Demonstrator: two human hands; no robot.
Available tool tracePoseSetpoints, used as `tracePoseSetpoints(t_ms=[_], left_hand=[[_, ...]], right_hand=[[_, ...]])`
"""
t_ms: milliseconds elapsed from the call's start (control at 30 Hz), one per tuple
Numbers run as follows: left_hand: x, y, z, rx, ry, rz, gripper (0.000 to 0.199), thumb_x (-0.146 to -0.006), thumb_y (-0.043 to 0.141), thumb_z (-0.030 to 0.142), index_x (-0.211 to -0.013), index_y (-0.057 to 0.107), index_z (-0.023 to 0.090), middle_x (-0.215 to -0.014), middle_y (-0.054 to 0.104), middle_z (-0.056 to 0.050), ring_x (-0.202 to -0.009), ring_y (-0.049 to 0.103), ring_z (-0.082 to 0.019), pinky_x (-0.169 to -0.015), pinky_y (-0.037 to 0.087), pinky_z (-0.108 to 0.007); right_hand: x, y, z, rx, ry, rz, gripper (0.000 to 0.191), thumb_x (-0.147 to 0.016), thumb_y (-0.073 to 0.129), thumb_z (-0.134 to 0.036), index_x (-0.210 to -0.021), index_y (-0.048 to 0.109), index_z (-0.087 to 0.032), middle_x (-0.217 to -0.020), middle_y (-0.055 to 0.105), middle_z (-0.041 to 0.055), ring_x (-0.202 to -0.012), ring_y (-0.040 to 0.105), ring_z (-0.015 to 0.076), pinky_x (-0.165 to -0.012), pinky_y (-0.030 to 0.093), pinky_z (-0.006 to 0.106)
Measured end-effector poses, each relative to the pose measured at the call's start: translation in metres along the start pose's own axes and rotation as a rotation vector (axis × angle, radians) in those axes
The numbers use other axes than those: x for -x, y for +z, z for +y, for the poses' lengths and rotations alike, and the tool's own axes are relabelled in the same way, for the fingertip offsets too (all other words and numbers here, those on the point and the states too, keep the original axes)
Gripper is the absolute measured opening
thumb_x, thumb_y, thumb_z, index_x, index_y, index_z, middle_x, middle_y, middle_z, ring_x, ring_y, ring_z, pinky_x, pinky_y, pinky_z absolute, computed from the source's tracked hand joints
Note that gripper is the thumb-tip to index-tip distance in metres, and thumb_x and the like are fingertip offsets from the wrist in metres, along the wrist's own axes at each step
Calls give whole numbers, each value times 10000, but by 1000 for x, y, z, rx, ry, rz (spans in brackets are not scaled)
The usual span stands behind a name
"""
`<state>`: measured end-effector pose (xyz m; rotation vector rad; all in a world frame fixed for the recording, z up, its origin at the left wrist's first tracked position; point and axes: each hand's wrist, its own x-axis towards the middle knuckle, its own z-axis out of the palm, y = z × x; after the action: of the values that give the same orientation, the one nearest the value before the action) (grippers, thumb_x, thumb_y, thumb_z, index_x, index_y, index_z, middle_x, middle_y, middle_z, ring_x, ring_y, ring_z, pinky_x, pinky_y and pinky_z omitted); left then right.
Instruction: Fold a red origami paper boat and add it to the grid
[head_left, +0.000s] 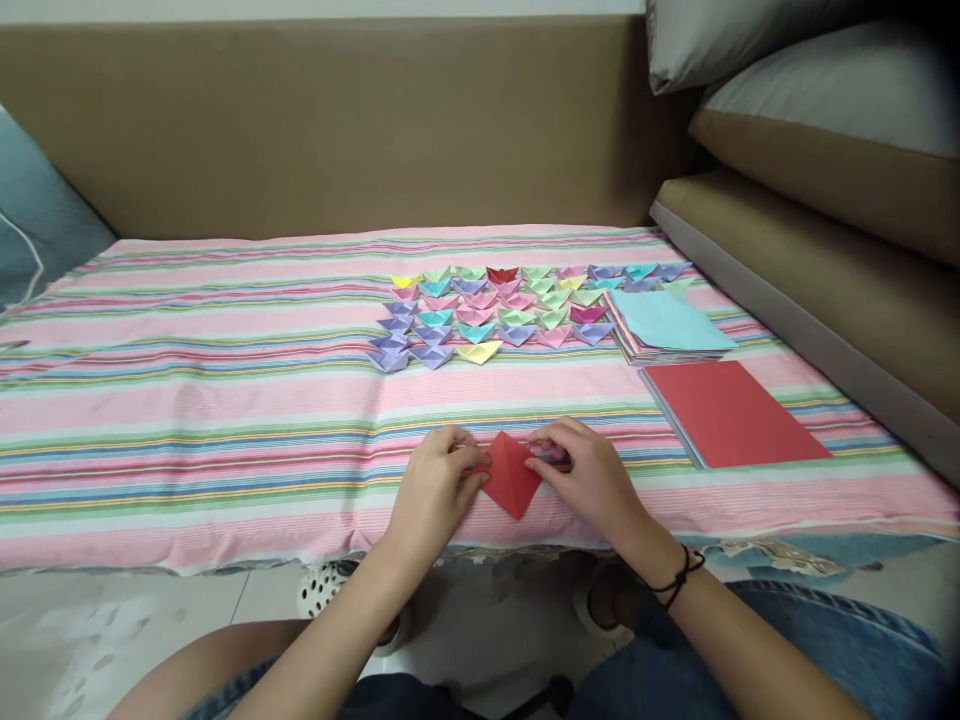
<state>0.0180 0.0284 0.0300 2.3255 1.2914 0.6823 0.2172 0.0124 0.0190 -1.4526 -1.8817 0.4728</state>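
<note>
1. Fingers at the striped cloth's (pixel 187 420) near side: left hand (pixel 439 480) pinching red folded paper (pixel 511 482), right hand (pixel 589 475) at its opposite edge, grip unclear, presumably steadying it.
2. Paper stacks (pixel 735 415) rightward, likely for reach.
3. Paper boats (pixel 516 317) beyond, rowed perhaps for tidiness.

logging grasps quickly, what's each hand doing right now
Left hand: closed, holding the folded red paper by its left corner.
Right hand: thumb at the paper's right side; whether it grips cannot be told.
</note>
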Motion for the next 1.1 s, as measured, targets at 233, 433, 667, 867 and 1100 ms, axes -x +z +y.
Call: tracePoseSetpoints(t_ms=[233,433,667,867,1100], left_hand=[[5,-5,8,-221,278,-185,278,-883,474,177,-1127,604,212,-1080,620,-70,-967,489,-233,-816,433,-400],[10,-16,0,-191,288,-228,230,-879,504,310,-1030,630,191,-1146,621,-46,-1012,482,-233,-856,405,-400],[11,-16,-9,-146,299,-183,264,-842,559,365,-1041,615,201,-1135,637,-41,-1005,488,-218,-859,386,-387],[9,-14,-7,-146,303,-166,235,-860,531,360,-1010,617,200,-1083,653,-53,-991,500,-215,-852,373,-375],[7,-13,-8,-153,300,-179,279,-874,489,404,-1019,626,209,-1051,647,-64,-963,503,-216,-810,363,-358]], right_hand=[[3,-2,0,80,-316,-156,318,-852,445,-55,-1061,652,-177,-1060,606,105,-968,524,245,-801,488,415],[4,-21,14,57,-370,-286,268,-815,613,-166,-1079,643,-201,-1168,616,83,-1022,535,258,-861,485,454],[2,-20,25,12,-394,-236,172,-853,583,-195,-1001,671,-200,-1114,662,77,-978,580,231,-845,492,430],[1,-21,24,6,-361,-257,185,-811,645,-238,-992,676,-221,-1110,665,68,-982,590,232,-856,486,425],[-1,-20,23,-5,-353,-263,159,-864,576,-230,-977,687,-252,-1102,673,38,-979,601,217,-864,473,417]])
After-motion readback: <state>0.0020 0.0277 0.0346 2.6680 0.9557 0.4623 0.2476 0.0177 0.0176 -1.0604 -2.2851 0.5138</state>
